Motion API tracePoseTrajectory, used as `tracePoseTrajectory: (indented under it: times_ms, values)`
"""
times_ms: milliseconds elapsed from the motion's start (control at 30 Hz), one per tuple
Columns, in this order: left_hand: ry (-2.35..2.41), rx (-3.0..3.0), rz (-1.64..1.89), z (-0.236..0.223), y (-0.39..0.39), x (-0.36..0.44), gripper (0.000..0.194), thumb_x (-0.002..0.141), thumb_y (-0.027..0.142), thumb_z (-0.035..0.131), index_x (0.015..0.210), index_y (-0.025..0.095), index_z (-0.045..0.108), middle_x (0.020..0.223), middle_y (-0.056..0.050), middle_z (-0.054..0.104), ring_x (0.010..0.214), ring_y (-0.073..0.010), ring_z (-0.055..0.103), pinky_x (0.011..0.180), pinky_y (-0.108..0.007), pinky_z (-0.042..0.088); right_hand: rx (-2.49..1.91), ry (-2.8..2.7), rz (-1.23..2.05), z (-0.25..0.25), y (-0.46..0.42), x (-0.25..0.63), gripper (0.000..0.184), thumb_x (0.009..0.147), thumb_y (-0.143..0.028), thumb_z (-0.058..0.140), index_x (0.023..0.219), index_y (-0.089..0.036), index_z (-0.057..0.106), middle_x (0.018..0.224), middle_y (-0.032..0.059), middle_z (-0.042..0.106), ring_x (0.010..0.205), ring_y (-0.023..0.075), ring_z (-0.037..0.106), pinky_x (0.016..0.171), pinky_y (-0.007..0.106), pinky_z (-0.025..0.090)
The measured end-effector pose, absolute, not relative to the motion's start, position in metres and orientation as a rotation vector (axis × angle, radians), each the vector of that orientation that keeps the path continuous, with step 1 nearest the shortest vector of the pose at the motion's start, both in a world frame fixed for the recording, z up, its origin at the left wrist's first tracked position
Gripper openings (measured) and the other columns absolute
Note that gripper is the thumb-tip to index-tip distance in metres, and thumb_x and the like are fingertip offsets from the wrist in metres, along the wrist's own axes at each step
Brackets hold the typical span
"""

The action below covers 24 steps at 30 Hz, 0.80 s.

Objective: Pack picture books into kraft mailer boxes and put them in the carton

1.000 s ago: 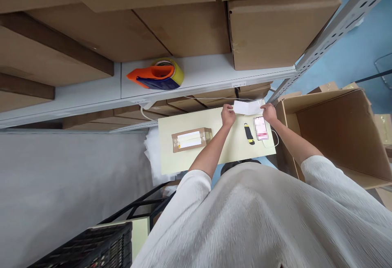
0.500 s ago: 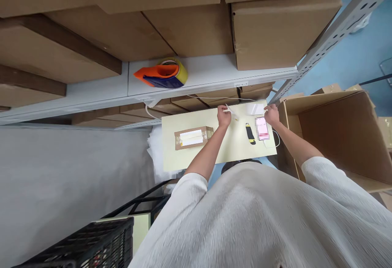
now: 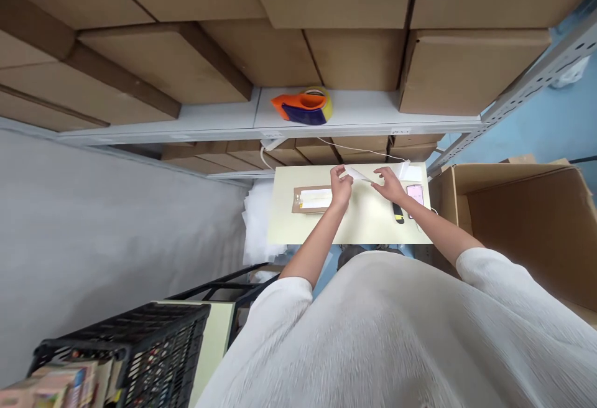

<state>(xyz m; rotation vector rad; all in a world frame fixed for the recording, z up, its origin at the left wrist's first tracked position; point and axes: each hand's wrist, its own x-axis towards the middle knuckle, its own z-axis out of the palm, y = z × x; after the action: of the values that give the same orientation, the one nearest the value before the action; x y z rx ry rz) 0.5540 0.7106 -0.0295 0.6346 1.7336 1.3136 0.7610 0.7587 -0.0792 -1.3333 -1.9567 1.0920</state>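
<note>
My left hand (image 3: 342,189) is closed on one end of a small white label (image 3: 357,174) above the cream tabletop (image 3: 364,224). At the label's other end is my right hand (image 3: 390,186), thumb and fingers apart, with the thumb by the label's lower corner; whether it touches is too small to tell. Left of my hands lies a small brown cardboard package (image 3: 298,207) with a white label on top, partly behind my left hand. A black-and-yellow utility knife (image 3: 398,214) and a phone (image 3: 415,194) with a lit pink screen lie near my right forearm.
White sheets (image 3: 411,173) lie at the table's back right corner. An orange-and-blue tape dispenser (image 3: 305,108) sits on the shelf above, among cardboard boxes (image 3: 354,56). A large open carton (image 3: 527,227) stands right. At lower left is a black crate (image 3: 168,346).
My right hand has moved left from beside the phone to the label in my left hand. The label is now turned more into view. The whole view has shifted.
</note>
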Motion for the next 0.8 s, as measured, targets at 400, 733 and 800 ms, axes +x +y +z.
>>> tracePoseTrajectory:
  times_ms: [400, 733, 800]
  values:
    - [1.736, 0.861, 1.356, -0.007, 0.653, 0.43, 0.029, 0.092, 0.015, 0.063, 0.116, 0.029, 0.068, 0.141, -0.005, 0.071, 0.144, -0.0256, 0.062, 0.12, -0.04, 0.051, -1.227, -1.65, 1.295, -0.025, 0.733, 0.654, 0.03, 0.085, -0.053, 0.075, 0.09, -0.028, 0.06, 0.088, 0.0001, 0.068, 0.084, 0.0213, 0.064, 0.086, 0.039, 0.056]
    - [1.654, 0.995, 1.239, -0.029, 0.63, 0.366, 0.022, 0.092, 0.017, 0.068, 0.113, 0.023, 0.068, 0.107, -0.005, 0.076, 0.104, -0.0198, 0.073, 0.101, -0.033, 0.058, -1.347, -1.631, 1.328, -0.038, 0.704, 0.614, 0.025, 0.08, -0.045, 0.07, 0.095, -0.026, 0.059, 0.08, -0.0028, 0.062, 0.078, 0.0189, 0.06, 0.076, 0.034, 0.049]
    - [1.681, 1.021, 1.178, -0.034, 0.626, 0.36, 0.02, 0.093, 0.02, 0.071, 0.113, 0.023, 0.068, 0.099, -0.003, 0.076, 0.097, -0.0188, 0.073, 0.096, -0.032, 0.058, -1.383, -1.639, 1.311, -0.041, 0.697, 0.611, 0.024, 0.081, -0.043, 0.068, 0.095, -0.026, 0.06, 0.081, -0.0032, 0.062, 0.077, 0.0185, 0.06, 0.076, 0.034, 0.049]
